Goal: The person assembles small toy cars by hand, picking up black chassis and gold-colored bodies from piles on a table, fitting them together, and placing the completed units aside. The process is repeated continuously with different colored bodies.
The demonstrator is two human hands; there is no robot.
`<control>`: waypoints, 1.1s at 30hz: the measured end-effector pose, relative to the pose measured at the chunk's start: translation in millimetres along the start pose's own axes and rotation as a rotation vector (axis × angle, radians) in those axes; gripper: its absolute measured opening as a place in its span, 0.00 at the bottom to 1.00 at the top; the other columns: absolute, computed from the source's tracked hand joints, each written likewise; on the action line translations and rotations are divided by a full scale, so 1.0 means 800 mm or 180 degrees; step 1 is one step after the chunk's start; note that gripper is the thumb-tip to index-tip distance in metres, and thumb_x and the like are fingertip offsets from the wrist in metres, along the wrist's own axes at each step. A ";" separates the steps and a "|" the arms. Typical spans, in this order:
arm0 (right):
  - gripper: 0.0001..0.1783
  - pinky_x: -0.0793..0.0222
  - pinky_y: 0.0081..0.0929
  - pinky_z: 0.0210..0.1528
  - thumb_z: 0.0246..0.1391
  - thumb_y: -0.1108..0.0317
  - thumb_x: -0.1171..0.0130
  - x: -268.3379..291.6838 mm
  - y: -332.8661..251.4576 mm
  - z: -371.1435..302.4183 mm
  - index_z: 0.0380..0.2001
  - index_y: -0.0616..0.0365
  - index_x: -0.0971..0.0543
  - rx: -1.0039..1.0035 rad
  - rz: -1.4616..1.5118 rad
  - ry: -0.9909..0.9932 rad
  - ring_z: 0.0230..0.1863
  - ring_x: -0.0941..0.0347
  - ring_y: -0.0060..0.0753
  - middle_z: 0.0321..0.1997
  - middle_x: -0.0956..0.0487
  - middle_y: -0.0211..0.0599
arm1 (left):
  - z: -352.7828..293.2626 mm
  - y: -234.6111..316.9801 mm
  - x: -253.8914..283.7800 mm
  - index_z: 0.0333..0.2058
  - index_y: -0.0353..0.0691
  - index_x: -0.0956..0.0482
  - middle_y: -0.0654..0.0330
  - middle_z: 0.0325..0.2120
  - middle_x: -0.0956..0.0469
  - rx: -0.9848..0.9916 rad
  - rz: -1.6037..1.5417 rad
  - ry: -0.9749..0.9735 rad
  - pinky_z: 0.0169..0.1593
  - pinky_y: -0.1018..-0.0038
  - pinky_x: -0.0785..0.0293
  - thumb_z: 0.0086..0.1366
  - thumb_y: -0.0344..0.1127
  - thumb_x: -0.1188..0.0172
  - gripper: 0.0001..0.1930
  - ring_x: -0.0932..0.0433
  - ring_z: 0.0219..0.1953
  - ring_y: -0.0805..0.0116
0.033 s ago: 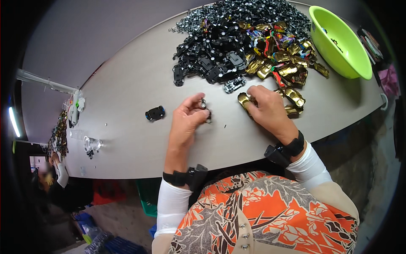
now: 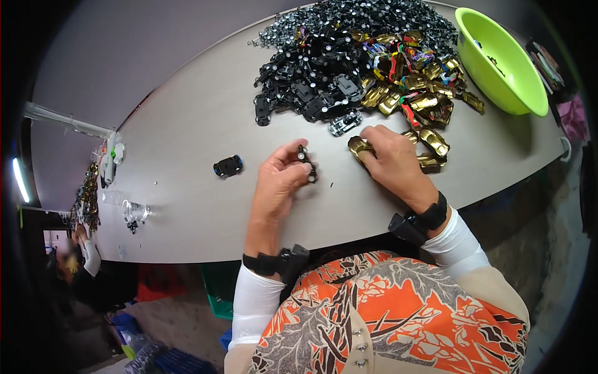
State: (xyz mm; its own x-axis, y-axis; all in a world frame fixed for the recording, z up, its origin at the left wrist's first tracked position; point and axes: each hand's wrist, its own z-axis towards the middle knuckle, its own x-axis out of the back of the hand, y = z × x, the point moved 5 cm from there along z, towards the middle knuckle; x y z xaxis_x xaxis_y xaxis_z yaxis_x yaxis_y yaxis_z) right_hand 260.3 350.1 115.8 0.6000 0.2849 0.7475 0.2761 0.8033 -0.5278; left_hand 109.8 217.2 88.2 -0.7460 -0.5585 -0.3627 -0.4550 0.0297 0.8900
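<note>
Between the thumb and fingers of my left hand [image 2: 278,181] is a black toy car chassis [image 2: 304,163], tilted on its side with small pale-hubbed wheels showing. My right hand [image 2: 393,157] has its fingers closed on a gold toy car body [image 2: 358,148], which is partly covered by the hand. Just beyond that hand lie more gold car bodies [image 2: 434,142]. A grey and black chassis [image 2: 344,123] rests on the table between the two hands, farther away. To the left of my left hand, a black chassis with blue wheels [image 2: 228,166] lies alone.
At the back, black chassis [image 2: 302,93], gold and coloured car bodies [image 2: 414,83] and small metallic parts [image 2: 361,19] form a heap. A lime-green basin [image 2: 520,75] stands at the right. Clear plastic cups [image 2: 134,212] and another person's arm [image 2: 91,255] are at the left.
My left hand has shifted slightly right and turned the chassis, so more of it shows. My right hand and the gold car body have moved slightly left.
</note>
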 end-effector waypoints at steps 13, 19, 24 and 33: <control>0.07 0.33 0.34 0.26 0.41 0.81 0.47 -0.016 -0.064 0.002 0.27 0.60 0.28 0.0737 0.0645 0.0496 0.24 0.29 0.42 0.27 0.31 0.39 | -0.019 -0.038 -0.028 0.50 0.32 0.32 0.60 0.37 0.25 -0.0063 -0.1009 -0.0164 0.37 0.75 0.21 0.56 0.22 0.43 0.21 0.24 0.36 0.74; 0.08 0.34 0.27 0.26 0.40 0.81 0.46 -0.014 -0.057 0.002 0.28 0.64 0.25 0.0457 0.1619 0.0169 0.25 0.30 0.35 0.28 0.29 0.38 | -0.027 -0.038 -0.026 0.50 0.31 0.32 0.59 0.35 0.25 -0.0252 -0.0878 0.0102 0.34 0.77 0.20 0.56 0.20 0.45 0.20 0.24 0.34 0.74; 0.09 0.38 0.18 0.28 0.38 0.79 0.42 -0.021 -0.041 0.005 0.29 0.65 0.23 -0.0164 0.2466 -0.0536 0.26 0.33 0.24 0.26 0.29 0.33 | -0.031 -0.038 -0.019 0.50 0.32 0.32 0.57 0.39 0.26 -0.0315 -0.0771 0.0115 0.42 0.74 0.21 0.56 0.20 0.45 0.21 0.24 0.39 0.71; 0.11 0.34 0.23 0.29 0.38 0.77 0.39 -0.028 -0.056 -0.005 0.30 0.63 0.25 0.0718 0.1792 -0.0348 0.26 0.31 0.32 0.28 0.29 0.35 | -0.031 -0.037 -0.019 0.51 0.33 0.32 0.56 0.42 0.26 -0.0496 -0.0754 -0.0039 0.42 0.74 0.22 0.58 0.23 0.44 0.21 0.25 0.42 0.70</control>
State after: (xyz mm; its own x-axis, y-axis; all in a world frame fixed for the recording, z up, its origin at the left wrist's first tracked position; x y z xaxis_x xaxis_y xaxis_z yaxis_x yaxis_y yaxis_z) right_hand 237.5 306.0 120.9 0.5238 0.7398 0.4223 -0.2336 0.6015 -0.7640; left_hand 146.4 204.3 74.5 -0.6341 -0.5245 -0.5681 -0.5378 -0.2287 0.8114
